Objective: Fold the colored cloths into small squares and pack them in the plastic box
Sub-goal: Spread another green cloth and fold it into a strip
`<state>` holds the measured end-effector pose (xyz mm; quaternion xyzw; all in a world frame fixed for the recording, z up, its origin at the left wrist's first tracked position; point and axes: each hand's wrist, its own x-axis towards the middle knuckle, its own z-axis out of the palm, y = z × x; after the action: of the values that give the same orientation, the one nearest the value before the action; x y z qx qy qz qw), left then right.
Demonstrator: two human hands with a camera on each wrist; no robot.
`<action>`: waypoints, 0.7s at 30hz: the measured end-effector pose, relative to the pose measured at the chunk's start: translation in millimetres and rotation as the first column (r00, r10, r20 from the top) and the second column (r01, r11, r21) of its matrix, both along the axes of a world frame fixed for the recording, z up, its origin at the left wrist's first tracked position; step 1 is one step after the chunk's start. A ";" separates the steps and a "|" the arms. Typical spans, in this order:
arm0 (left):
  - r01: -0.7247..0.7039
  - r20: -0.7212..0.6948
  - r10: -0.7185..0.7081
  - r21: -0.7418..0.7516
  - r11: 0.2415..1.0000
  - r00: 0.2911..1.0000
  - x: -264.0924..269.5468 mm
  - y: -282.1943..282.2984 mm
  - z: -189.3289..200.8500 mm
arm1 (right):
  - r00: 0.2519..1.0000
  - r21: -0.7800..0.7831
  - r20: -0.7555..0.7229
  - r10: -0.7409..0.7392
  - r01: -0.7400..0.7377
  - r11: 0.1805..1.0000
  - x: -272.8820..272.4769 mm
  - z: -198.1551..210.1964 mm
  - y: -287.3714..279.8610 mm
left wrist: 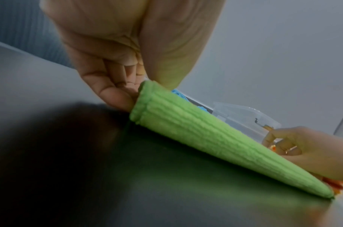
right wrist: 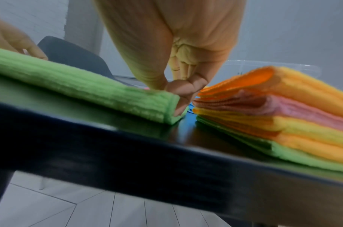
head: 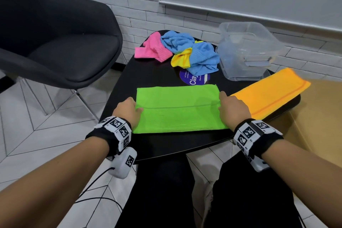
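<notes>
Head view downward, wrist views low, close, sharing green cloth [head: 177,109]

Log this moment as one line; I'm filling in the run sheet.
step: folding green cloth | left hand: pinches left end | right hand: pinches right end | plastic box: no folded cloths visible inside

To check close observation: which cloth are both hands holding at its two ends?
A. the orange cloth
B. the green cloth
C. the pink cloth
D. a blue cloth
B: the left hand and right hand each pinch one end of the green cloth.
</notes>
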<state>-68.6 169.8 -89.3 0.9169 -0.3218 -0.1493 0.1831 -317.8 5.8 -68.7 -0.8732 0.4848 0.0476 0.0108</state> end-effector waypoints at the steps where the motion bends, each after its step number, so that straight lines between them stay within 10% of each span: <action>1: 0.009 0.006 -0.009 0.023 1.000 1.000 -0.4 -1.4 0.9 | 1.000 -0.005 -0.020 0.006 -0.006 1.000 0.4 -0.3 0.8; 10: 0.019 0.101 -0.043 0.224 0.974 0.994 -11.7 -9.7 16.1 | 0.997 -0.082 -0.041 0.062 -0.065 0.995 6.0 5.5 15.1; 15: 0.179 0.416 -0.256 0.216 0.960 0.873 -50.3 -12.9 24.1 | 0.978 -0.168 -0.023 0.208 -0.208 0.963 31.0 3.6 47.6; 21: 0.376 0.065 -0.411 0.298 0.878 0.909 -101.3 -17.3 -5.5 | 0.975 0.200 0.068 0.212 -0.222 0.954 55.8 -31.2 77.6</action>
<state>-170.0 152.5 -94.8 0.8562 -0.4883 -0.1687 -0.0029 -262.0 83.5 -99.9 -0.9162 0.3781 0.0785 0.1069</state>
